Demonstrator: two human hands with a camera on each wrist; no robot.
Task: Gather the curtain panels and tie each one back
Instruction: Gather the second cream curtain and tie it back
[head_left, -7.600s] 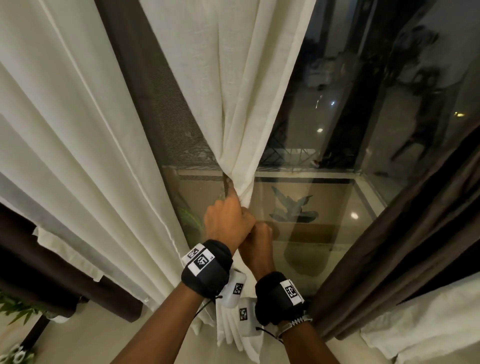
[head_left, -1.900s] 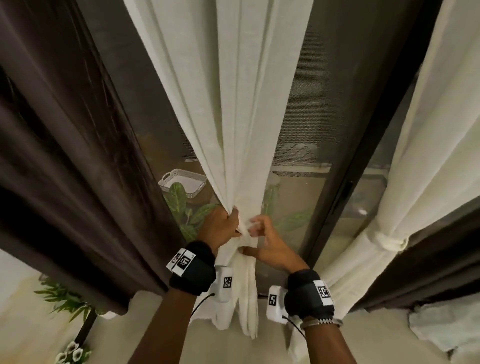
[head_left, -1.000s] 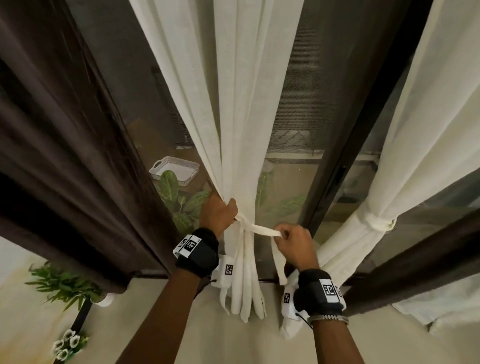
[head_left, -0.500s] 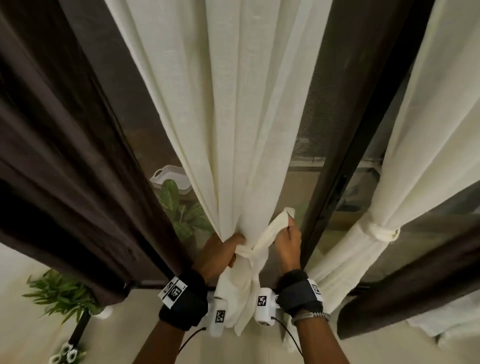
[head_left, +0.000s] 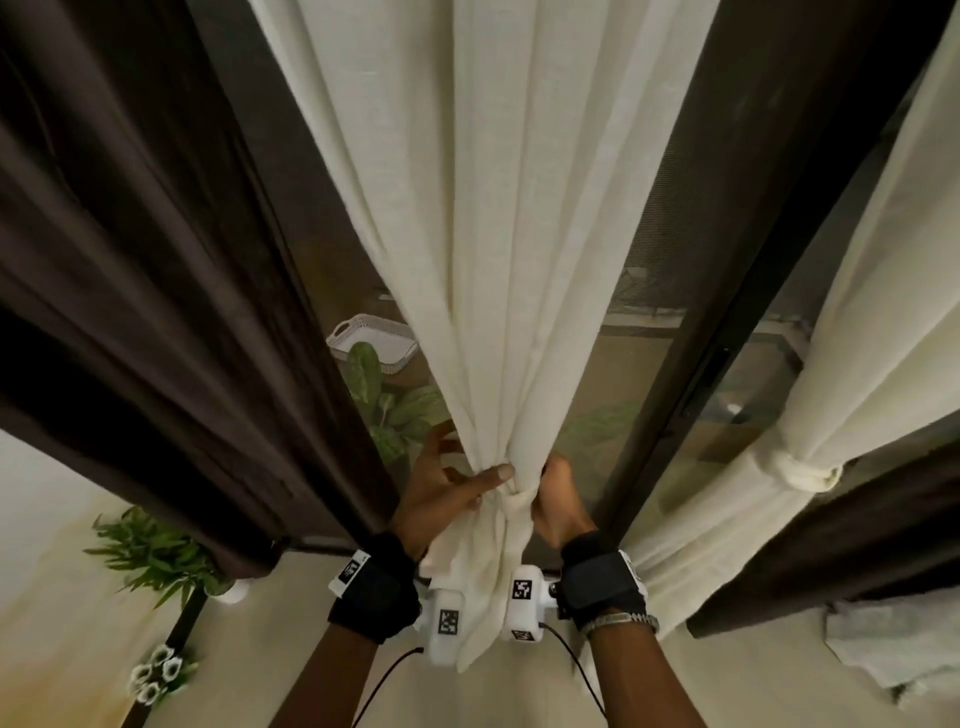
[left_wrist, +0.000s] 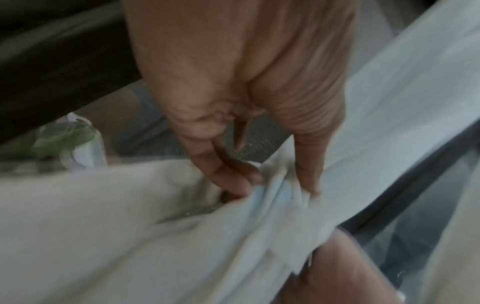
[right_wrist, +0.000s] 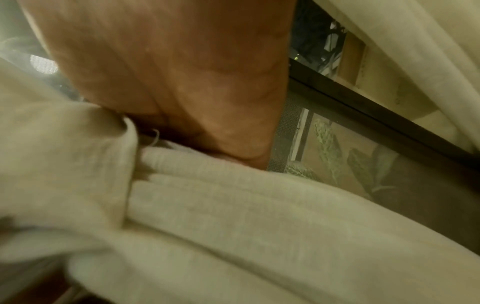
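Observation:
The middle cream curtain panel (head_left: 519, 234) hangs gathered into a narrow bunch at waist height. A cream tie strip (head_left: 514, 500) wraps that bunch. My left hand (head_left: 483, 480) is on the bunch's left, its thumb laid across the fabric. In the left wrist view the left hand (left_wrist: 278, 189) pinches the gathered cloth (left_wrist: 130, 236) between thumb and fingertips. My right hand (head_left: 550, 478) presses against the bunch's right side, its fingers buried in the folds. The right wrist view shows the right hand (right_wrist: 197, 144) curled into the tie cloth (right_wrist: 207, 205). A second cream panel (head_left: 800, 467) at the right is tied back.
Dark brown drapes hang at the left (head_left: 156, 312) and lower right (head_left: 857, 545). A dark window frame (head_left: 691, 364) runs behind the panel. Beyond the glass are a white basket (head_left: 374, 343) and leafy plant (head_left: 395, 410). A potted plant (head_left: 150, 556) stands on the floor at the left.
My right hand has come down from holding the strip end up high and now sits tight against the bunch. My left thumb has moved across the gathered fabric. The loose strip end no longer shows.

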